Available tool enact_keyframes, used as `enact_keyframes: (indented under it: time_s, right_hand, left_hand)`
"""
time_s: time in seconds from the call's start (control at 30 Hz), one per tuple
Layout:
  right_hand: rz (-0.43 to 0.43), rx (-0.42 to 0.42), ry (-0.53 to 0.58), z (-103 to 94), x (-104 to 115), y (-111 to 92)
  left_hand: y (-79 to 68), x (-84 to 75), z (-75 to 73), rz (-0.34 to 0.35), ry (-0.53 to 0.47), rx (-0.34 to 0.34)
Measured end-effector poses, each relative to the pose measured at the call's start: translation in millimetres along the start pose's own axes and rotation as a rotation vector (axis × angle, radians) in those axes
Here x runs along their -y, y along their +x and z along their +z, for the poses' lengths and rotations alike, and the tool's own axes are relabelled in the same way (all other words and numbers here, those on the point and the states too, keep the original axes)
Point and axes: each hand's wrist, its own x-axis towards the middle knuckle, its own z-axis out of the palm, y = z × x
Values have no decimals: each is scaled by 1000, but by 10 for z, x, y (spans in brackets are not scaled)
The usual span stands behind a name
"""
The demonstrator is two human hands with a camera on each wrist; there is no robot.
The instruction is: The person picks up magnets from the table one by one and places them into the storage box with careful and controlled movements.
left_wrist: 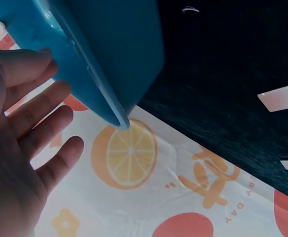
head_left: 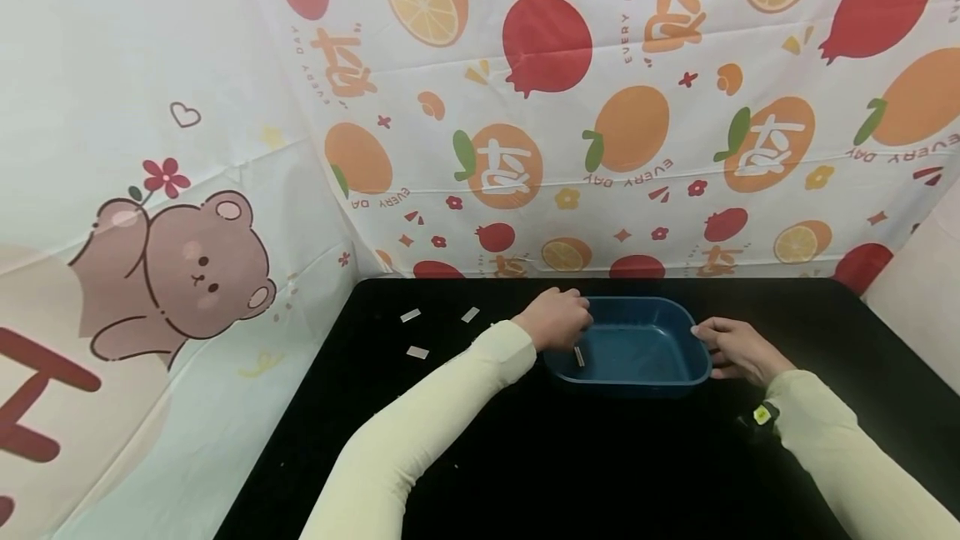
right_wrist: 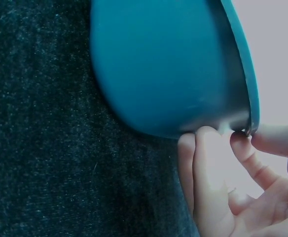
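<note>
A blue plastic basin (head_left: 637, 348) with rounded corners sits toward the back of the black table. Over its left end is my left hand (head_left: 557, 319), its fingers loosely spread in the left wrist view, with nothing visible between them. Just below that hand, a small pale strip (head_left: 579, 357) shows against the basin's inner left side. My right hand (head_left: 738, 350) grips the basin's right end; in the right wrist view its thumb (right_wrist: 277, 139) lies at the rim and the fingertips press the outer wall.
Several small whitish strips, one of them a flat piece (head_left: 417, 352), lie on the black table (head_left: 570, 465) left of the basin. A fruit-print sheet (head_left: 555, 132) hangs behind the table, and a bear-print sheet (head_left: 202, 273) hangs at the left.
</note>
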Motion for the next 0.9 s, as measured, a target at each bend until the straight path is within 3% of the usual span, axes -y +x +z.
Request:
enact_keyframes:
  time_s: [0.4, 0.9]
  right_hand:
    - [0, 7, 1, -8, 9, -20]
    - [2, 12, 12, 0, 20, -44]
  left_hand:
    - [-113, 215, 10, -18, -61, -17]
    - [-280, 499, 54, -122, -181, -90]
